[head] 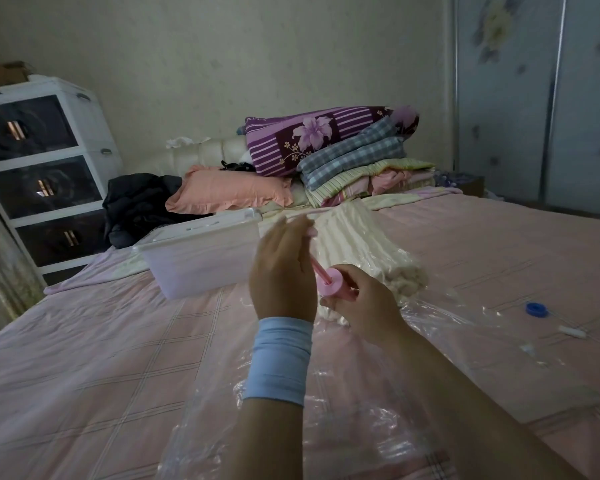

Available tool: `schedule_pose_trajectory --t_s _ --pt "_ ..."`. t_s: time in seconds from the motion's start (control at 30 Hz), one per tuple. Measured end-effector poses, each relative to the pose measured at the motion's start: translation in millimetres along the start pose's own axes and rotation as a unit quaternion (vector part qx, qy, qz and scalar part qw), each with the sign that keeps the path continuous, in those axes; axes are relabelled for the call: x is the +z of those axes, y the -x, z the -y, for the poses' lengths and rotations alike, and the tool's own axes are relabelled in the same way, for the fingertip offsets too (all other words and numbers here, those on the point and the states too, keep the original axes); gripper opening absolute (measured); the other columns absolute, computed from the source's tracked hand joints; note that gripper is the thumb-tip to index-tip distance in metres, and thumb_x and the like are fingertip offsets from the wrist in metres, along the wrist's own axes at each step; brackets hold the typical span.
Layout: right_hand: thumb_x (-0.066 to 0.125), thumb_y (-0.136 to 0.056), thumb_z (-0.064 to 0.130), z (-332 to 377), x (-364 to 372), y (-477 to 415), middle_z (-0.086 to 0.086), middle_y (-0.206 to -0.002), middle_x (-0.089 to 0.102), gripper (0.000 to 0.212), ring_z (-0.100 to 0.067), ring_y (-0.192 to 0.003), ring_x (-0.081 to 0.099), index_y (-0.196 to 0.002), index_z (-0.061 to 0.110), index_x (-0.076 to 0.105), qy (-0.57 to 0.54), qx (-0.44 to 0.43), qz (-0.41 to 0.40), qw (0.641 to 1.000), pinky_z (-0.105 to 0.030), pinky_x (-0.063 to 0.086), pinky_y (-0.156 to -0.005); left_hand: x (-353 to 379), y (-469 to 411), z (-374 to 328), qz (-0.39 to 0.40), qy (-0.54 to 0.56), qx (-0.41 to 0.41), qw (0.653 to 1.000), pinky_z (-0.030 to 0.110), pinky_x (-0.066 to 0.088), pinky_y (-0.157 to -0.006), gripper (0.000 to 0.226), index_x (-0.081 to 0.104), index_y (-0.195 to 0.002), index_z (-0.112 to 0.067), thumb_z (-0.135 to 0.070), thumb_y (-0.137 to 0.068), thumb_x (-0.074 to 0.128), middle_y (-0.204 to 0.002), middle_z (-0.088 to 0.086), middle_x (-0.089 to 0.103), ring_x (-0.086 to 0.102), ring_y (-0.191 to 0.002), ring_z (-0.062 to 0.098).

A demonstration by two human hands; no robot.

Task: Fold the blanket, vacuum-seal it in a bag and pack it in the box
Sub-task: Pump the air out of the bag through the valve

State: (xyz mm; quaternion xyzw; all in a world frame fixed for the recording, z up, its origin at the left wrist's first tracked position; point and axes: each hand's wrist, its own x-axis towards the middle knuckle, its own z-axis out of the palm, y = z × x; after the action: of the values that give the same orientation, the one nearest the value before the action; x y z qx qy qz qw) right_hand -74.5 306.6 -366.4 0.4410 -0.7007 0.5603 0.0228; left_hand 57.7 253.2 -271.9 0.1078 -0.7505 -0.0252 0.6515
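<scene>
One clear vacuum bag (361, 427) lies nearest, spread over the bed (84, 341). One folded cream blanket (371, 251) fills its far end, at one o'clock from the two hands. The right hand (361, 306) curls its fingers round one pink pump (333, 282). The left hand (283, 275) — one blue wristband (278, 358) — holds the rod, its blurred fingers seemingly closed on it. One lidded box (201, 261) sits at ten o'clock — one blue cap (537, 309) at three.
</scene>
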Motion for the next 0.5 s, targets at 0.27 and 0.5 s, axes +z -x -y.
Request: schedule_pose_trajectory --t_s 0.27,0.5 --pt "0.08 -0.075 0.048 -1.7 4.6 0.4 0.02 -0.105 0.07 0.048 -0.004 -0.096 0.066 -0.119 0.04 0.061 0.015 -0.002 0.01 1.0 -0.031 0.054 -0.085 14.1 34.4 11.1 0.122 0.002 -0.082 0.989 0.036 0.056 -0.082 0.017 0.069 -0.098 -0.021 -0.014 -0.095 0.054 -0.103 -0.004 0.071 0.065 -0.102 0.015" --pt "0.085 -0.074 0.044 0.9 1.0 -0.7 0.021 -0.104 0.07 0.05 -0.001 -0.095 0.065 -0.118 0.039 0.062 0.004 -0.004 -0.004 1.0 -0.023 0.051 -0.081 1.5 2.5 7.3 0.079 0.025 -0.024 0.996 0.037 0.057 -0.081 0.017 0.071 -0.1 -0.014 -0.013 -0.095 0.055 -0.097 -0.001 0.072 0.067 -0.096 0.019"
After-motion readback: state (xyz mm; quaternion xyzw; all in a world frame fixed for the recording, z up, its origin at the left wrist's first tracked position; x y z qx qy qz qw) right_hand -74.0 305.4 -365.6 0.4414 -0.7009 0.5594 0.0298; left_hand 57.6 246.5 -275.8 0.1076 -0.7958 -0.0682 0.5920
